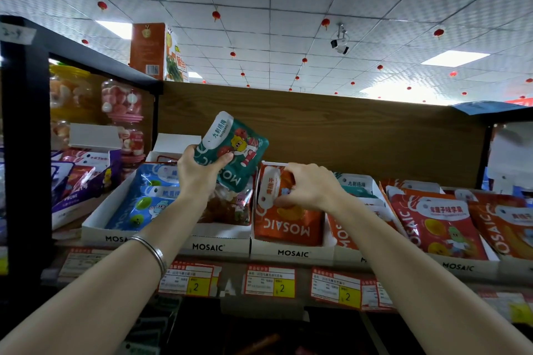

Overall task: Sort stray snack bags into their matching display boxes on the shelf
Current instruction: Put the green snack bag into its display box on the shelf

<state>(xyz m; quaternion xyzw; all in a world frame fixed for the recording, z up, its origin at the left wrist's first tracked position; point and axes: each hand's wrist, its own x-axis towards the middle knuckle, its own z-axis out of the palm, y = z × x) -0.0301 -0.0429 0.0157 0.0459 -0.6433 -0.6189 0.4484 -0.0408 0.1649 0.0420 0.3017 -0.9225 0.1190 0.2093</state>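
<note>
My left hand (199,171) holds a teal snack bag (235,147) lifted above the row of white MOSAIC display boxes. My right hand (310,187) grips the top of an orange snack bag (284,219) that stands in the middle display box (292,252). To the left, a box (98,222) holds blue bags (144,199). Just behind my right wrist sits a box with teal bags (356,186) of the same kind as the lifted one. At the right, red-orange bags (438,225) fill further boxes.
A brown wooden back panel (331,135) closes the shelf behind the boxes. Candy jars (122,104) and a purple box (83,181) stand at the left beside a black shelf post (26,153). Price tags (271,281) line the shelf's front edge.
</note>
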